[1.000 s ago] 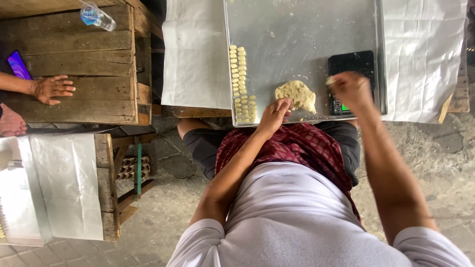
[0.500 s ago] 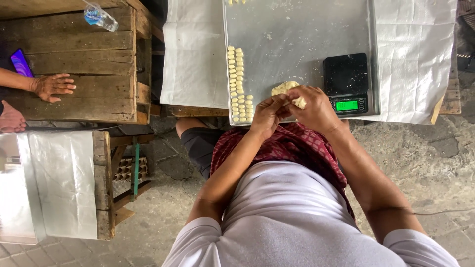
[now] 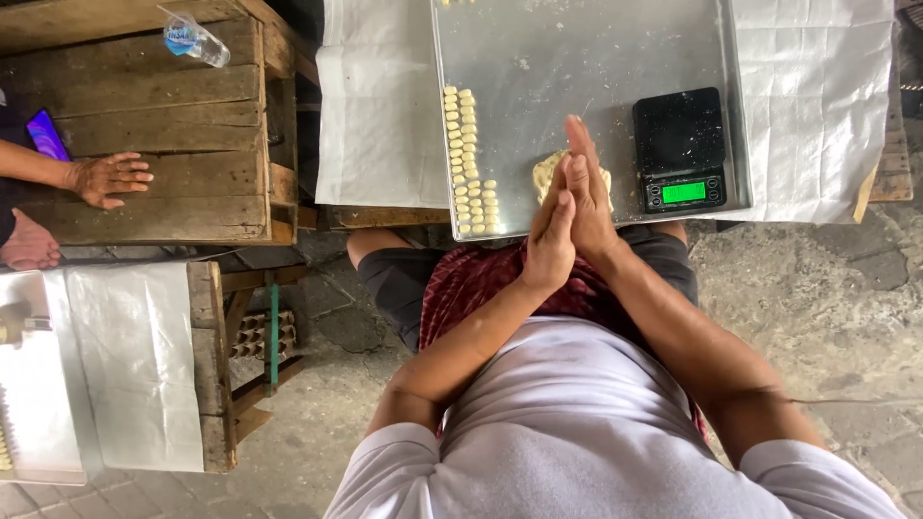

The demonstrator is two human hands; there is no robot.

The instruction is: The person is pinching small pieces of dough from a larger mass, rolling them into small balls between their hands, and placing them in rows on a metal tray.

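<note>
Pale dough is the material in hand. A lump of it (image 3: 548, 173) lies on the metal tray (image 3: 577, 58) in the upper middle of the frame, partly hidden behind the hands. The left hand (image 3: 551, 240) and the right hand (image 3: 588, 202) are pressed flat together, palm to palm, with the fingers straight and pointing toward the top of the frame; whether a small piece of dough is caught between the palms cannot be told, since the palms hide it.

To the left of the lump, shaped dough pieces (image 3: 466, 159) are laid on the tray in two neat columns, with a third, shorter column begun at the lower end. This much is judged to be done. The lump that remains is small against the rows already laid, so the shaping is taken to be well along, though not finished, and most of the tray surface is not yet filled.

A black digital scale (image 3: 681, 149) with a lit green display stands on the tray just right of the hands. White sheeting (image 3: 817, 106) is spread over the worktop beneath the tray.

At the left edge, another person's hand (image 3: 111, 178) rests on a wooden crate (image 3: 144, 96), with a plastic bottle (image 3: 192, 38) lying at its top.
</note>
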